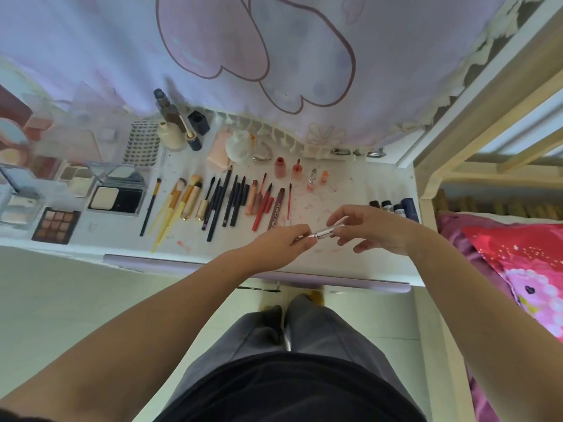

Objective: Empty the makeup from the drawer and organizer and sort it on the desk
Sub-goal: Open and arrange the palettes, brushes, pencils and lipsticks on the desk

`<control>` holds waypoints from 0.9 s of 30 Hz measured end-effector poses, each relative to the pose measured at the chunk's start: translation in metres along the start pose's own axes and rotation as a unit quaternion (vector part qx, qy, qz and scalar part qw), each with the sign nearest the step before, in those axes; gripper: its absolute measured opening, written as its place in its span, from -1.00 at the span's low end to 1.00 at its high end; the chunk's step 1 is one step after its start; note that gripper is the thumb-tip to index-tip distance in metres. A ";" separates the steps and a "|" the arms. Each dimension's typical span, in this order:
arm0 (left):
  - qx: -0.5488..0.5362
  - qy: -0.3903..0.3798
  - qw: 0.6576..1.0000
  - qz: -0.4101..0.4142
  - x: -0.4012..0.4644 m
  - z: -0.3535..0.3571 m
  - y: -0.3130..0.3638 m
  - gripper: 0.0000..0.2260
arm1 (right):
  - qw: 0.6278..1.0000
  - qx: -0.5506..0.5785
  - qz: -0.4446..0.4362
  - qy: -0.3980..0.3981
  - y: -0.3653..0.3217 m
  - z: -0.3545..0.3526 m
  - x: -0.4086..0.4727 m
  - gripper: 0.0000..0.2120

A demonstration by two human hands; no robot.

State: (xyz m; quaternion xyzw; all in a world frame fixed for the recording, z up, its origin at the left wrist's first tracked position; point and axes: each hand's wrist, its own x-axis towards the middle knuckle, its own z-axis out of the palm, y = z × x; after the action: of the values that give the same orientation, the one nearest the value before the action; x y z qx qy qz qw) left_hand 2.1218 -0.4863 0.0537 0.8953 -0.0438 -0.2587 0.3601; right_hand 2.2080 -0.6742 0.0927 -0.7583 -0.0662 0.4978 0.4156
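Observation:
Both hands hold a slim silver makeup pen (323, 232) over the front of the white desk (350, 190). My left hand (286, 243) pinches its left end and my right hand (370, 228) pinches its right end. Makeup lies sorted in rows on the desk: yellow-handled brushes (173, 205), black pencils and liners (225, 197), red and pink lip products (266, 202), small orange bottles (297, 169), palettes and compacts (115, 197) at the left, and dark tubes (396, 208) at the right edge.
A lash tray (141, 143), foundation bottles (173, 126) and a clear organizer (73, 138) stand at the back left. A patterned curtain (274, 56) hangs behind the desk. A bed frame (457, 153) and pink bedding (524, 263) are on the right. My legs stand below the desk edge.

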 end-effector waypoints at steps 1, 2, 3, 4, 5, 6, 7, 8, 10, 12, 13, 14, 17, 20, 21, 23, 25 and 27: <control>0.005 0.004 1.000 0.004 0.000 0.001 -0.001 -0.85 | 1.000 -0.004 0.016 -0.015 0.000 0.001 0.001 -0.84; 0.009 0.010 1.000 0.008 -0.001 0.002 -0.001 -0.86 | 0.999 -0.020 0.034 -0.024 -0.001 0.003 0.003 -0.75; 0.011 0.014 1.000 0.011 0.000 0.003 -0.001 -0.86 | 0.997 -0.047 0.047 -0.028 -0.001 0.004 0.005 -0.67; 0.009 0.015 1.000 0.013 0.000 0.002 0.000 -0.84 | 0.995 -0.078 0.049 -0.031 -0.002 0.004 0.007 -0.64; 0.002 0.010 1.000 0.010 0.001 0.001 0.001 -0.81 | 0.993 -0.106 0.043 -0.036 -0.001 0.003 0.010 -0.66; -0.011 -0.001 1.000 0.002 0.001 -0.001 0.002 -0.79 | 0.991 -0.126 0.029 -0.042 -0.001 0.000 0.012 -0.72; -0.033 -0.015 0.999 -0.012 0.002 -0.005 0.002 -0.76 | 0.989 -0.139 0.011 -0.043 0.000 -0.006 0.013 -0.79; -0.065 -0.030 0.997 -0.028 0.001 -0.008 0.001 -0.75 | 0.989 -0.145 -0.003 -0.037 0.000 -0.013 0.013 -0.86; -0.139 -0.041 0.988 -0.050 0.000 -0.013 -0.002 -0.72 | 0.991 -0.134 -0.018 -0.019 0.001 -0.028 0.013 -0.91; -0.171 -0.025 0.984 -0.053 0.002 -0.014 -0.003 -0.73 | 0.994 -0.103 -0.020 -0.019 0.003 -0.039 0.014 -0.92; -0.174 -0.018 0.983 -0.056 0.004 -0.014 -0.003 -0.74 | 0.995 -0.095 -0.019 -0.023 0.005 -0.043 0.015 -0.93; -0.176 -0.018 0.982 -0.060 0.006 -0.015 -0.002 -0.76 | 0.995 -0.091 -0.017 -0.027 0.006 -0.048 0.016 -0.95; -0.208 -0.060 0.973 -0.077 0.011 -0.023 -0.001 -0.78 | 0.997 -0.056 -0.009 -0.049 0.010 -0.064 0.016 -0.96; -0.237 -0.108 0.962 -0.086 0.014 -0.034 -0.001 -0.79 | 0.996 -0.013 0.002 -0.086 0.012 -0.075 0.016 -0.96; -0.234 -0.124 0.960 -0.091 0.013 -0.038 -0.003 -0.79 | 0.995 -0.016 0.005 -0.095 0.013 -0.078 0.016 -0.96; -0.229 -0.141 0.956 -0.113 0.009 -0.051 -0.011 -0.80 | 0.995 -0.010 0.006 -0.096 0.014 -0.087 0.015 -0.97; -0.251 -0.110 0.952 -0.134 0.005 -0.062 -0.024 -0.81 | 0.996 0.042 0.003 -0.084 0.015 -0.099 0.014 -0.91; -0.306 -0.058 0.939 -0.144 0.005 -0.066 -0.032 -0.82 | 0.990 0.113 -0.006 -0.085 0.016 -0.106 0.013 -0.80</control>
State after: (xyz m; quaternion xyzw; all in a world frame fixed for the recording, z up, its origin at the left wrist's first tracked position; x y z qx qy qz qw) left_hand 2.1554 -0.4229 0.0709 0.7219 0.1465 -0.3601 0.5725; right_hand 2.2951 -0.7375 0.0886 -0.6613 -0.0492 0.5621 0.4943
